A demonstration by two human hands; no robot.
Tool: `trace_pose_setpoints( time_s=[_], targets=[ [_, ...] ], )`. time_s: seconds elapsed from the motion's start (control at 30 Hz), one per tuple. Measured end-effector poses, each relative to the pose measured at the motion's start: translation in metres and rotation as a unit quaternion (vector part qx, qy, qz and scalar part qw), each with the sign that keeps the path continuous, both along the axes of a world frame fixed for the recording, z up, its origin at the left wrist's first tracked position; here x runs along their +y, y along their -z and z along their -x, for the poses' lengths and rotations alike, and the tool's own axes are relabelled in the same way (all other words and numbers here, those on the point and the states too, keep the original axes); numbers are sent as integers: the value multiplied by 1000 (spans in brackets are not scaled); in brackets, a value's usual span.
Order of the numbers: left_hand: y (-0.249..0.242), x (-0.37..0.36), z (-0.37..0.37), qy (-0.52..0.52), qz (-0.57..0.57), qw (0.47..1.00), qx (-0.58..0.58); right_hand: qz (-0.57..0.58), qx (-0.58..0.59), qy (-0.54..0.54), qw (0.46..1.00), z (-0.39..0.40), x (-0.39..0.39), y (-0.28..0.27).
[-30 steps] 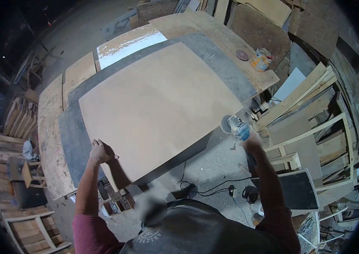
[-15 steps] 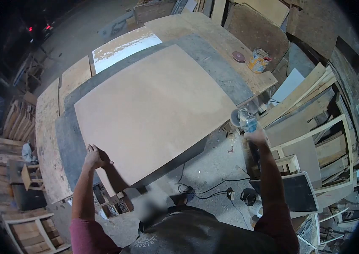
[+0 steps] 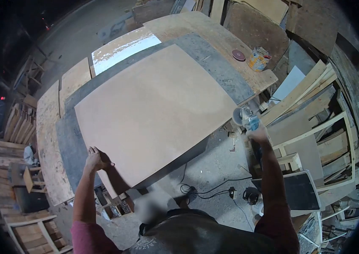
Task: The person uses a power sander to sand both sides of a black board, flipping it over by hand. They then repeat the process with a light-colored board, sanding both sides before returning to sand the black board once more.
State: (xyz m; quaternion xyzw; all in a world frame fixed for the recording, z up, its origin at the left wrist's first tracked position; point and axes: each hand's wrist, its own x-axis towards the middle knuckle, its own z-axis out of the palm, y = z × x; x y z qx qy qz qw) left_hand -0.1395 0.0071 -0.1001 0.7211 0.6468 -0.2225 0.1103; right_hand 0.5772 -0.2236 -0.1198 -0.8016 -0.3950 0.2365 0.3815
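A large light-brown board (image 3: 154, 110) lies flat over a grey sheet (image 3: 213, 63) on the workbench. My left hand (image 3: 96, 159) rests at the board's near-left edge, its fingers lying forward along the edge and its thumb out to the right. A teal and silver angle grinder (image 3: 250, 121) is in my right hand (image 3: 259, 134), fingers wrapped round its body. Its round disc (image 3: 238, 115) is right beside the board's right corner.
A sanding disc (image 3: 238, 55) and a paint-spattered can (image 3: 259, 59) stand on the far right of the bench. Timber offcuts and a wooden frame (image 3: 344, 148) lean at the right. Black cables (image 3: 213, 194) run across the floor below the board.
Both hands and the grinder stay nearly in place; the view has shifted slightly. Red lights in the dark background at upper left have changed position.
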Motion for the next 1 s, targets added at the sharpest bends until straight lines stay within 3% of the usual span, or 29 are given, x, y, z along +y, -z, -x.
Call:
trace_pose_setpoints(
  time_s=[0.03,0.13,0.23,0.3,0.4,0.43,0.53,0.77,0.9,1.0],
  targets=[
    [-2,0,-3,4,2,1000,4,58,-45,4,997,-10,5,9],
    [-4,-2,-3,3,-4,1000,-1,67,-33,-24,997,22,10,-21],
    [-7,-4,-4,11,-3,1000,0,26,-53,-36,998,37,4,13],
    [-7,-5,-2,12,-3,1000,2,87,-97,-39,991,80,0,-18],
    [-5,-4,2,27,-12,999,-14,16,-119,-69,990,119,-5,-5],
    [-11,-7,-1,27,-7,1000,-10,80,-134,-40,987,142,-4,-18],
    [-10,-10,2,28,-11,999,-19,122,-145,-34,981,174,-6,-19],
    [-22,-16,33,107,-2,993,-44,89,-71,-67,991,266,-24,-49],
    [-12,-14,58,142,-4,986,-83,62,-57,-82,993,308,-29,-21],
    [-18,-16,61,141,5,984,-109,82,-83,-74,990,344,-39,-33]
  ],
)
